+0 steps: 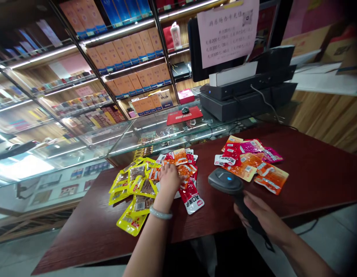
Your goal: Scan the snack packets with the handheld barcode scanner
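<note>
My left hand (169,179), with a pale bangle (160,214) on its wrist, rests on a pile of red and orange snack packets (192,196). Its thumb stands apart from the bent fingers, whose tips are partly hidden; no packet shows plainly gripped. Just left of it lies a heap of yellow snack packets (143,187). My right hand (260,215) is wrapped round the handle of a black barcode scanner (226,180) with a blue light on top. Beyond the scanner is another group of orange, red and pink packets (247,156).
The packets lie on a dark red-brown table (88,234). Behind it stands a glass display counter (129,140) bearing a red mat (178,116) with a mouse. A cash register (247,90) and a monitor with a pink paper sign (227,32) are at the back right. Stocked shelves (123,57) line the wall.
</note>
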The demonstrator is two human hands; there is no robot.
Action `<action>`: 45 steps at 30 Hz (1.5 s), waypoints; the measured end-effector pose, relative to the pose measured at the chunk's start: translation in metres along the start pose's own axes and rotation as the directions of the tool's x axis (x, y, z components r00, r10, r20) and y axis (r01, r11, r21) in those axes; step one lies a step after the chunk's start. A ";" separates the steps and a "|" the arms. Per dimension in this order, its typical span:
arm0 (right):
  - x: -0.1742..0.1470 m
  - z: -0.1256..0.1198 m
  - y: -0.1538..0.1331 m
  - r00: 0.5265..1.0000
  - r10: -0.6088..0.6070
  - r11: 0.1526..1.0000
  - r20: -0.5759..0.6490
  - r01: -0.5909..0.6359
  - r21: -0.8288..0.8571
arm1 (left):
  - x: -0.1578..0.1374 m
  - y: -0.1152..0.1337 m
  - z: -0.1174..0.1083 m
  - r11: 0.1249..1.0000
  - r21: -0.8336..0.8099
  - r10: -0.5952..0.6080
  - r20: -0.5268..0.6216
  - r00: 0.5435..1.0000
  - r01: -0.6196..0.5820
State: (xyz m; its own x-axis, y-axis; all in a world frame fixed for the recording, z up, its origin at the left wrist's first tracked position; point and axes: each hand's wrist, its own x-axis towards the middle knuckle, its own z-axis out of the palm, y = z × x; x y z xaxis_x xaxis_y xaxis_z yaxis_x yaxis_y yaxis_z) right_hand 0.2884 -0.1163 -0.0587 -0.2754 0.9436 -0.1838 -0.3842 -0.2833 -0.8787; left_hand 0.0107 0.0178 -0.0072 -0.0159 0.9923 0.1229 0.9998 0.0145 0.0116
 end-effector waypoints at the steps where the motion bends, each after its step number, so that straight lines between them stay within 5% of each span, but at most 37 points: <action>1: 0.001 0.000 0.001 1.000 0.004 1.000 0.009 -0.004 0.002 | 0.000 0.000 -0.001 1.000 -0.021 -0.002 0.003 1.000 0.002; 7: 0.003 0.000 0.005 1.000 0.015 1.000 0.005 -0.015 -0.007 | -0.005 -0.003 -0.005 0.902 -0.420 -0.041 0.151 0.988 0.102; 12: -0.001 0.003 0.001 1.000 0.004 0.999 -0.012 -0.005 -0.053 | 0.003 0.019 0.010 0.514 -0.847 -0.072 0.115 0.991 0.136; 14: -0.002 0.003 -0.001 1.000 -0.002 0.999 -0.020 0.001 -0.047 | 0.007 0.034 0.014 0.437 -0.893 -0.055 0.092 0.994 0.107; 23: -0.006 -0.006 -0.007 0.998 -0.058 0.995 -0.015 0.057 -0.079 | 0.013 0.075 0.016 0.374 -0.925 -0.018 0.058 0.998 0.060; 26: -0.009 -0.013 -0.007 0.996 -0.086 0.994 -0.037 0.083 -0.067 | 0.018 0.096 0.018 0.258 -0.962 0.015 0.093 0.996 0.086; 29: -0.009 -0.017 -0.009 0.994 -0.089 0.995 -0.070 0.085 -0.052 | 0.024 0.117 0.011 0.135 -0.989 0.181 0.076 0.981 0.052; 31: -0.010 -0.016 -0.009 0.992 -0.084 0.995 -0.092 0.079 -0.055 | 0.023 0.116 0.001 0.191 -0.981 0.275 0.034 0.961 -0.020; 33: -0.010 -0.015 -0.008 0.993 -0.074 0.996 -0.093 0.069 -0.055 | 0.017 0.098 -0.012 0.428 -0.894 0.321 0.016 0.947 -0.130; 35: -0.011 -0.013 -0.006 0.995 -0.051 0.998 -0.084 0.048 -0.039 | 0.005 0.068 -0.023 0.730 -0.622 0.383 0.030 0.923 -0.283; 37: -0.010 -0.011 -0.003 0.997 -0.022 0.999 -0.072 0.020 -0.029 | -0.011 0.036 -0.032 0.887 -0.338 0.361 0.085 0.929 -0.314; 41: -0.007 -0.007 0.001 1.000 -0.005 0.997 -0.025 0.003 -0.077 | -0.050 -0.001 -0.031 0.962 -0.098 0.268 0.185 0.945 -0.254; 45: -0.003 -0.001 0.001 1.000 -0.010 0.990 0.019 0.013 -0.140 | -0.076 -0.004 -0.018 0.996 0.014 0.080 0.146 0.986 -0.083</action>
State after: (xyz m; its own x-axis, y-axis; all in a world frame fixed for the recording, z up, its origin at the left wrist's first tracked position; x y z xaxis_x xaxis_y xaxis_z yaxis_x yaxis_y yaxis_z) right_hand 0.2900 -0.1196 -0.0598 -0.2883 0.9430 -0.1663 -0.2609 -0.2444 -0.9339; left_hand 0.0073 -0.0598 0.0010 0.0655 0.9976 -0.0232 0.9977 -0.0658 -0.0129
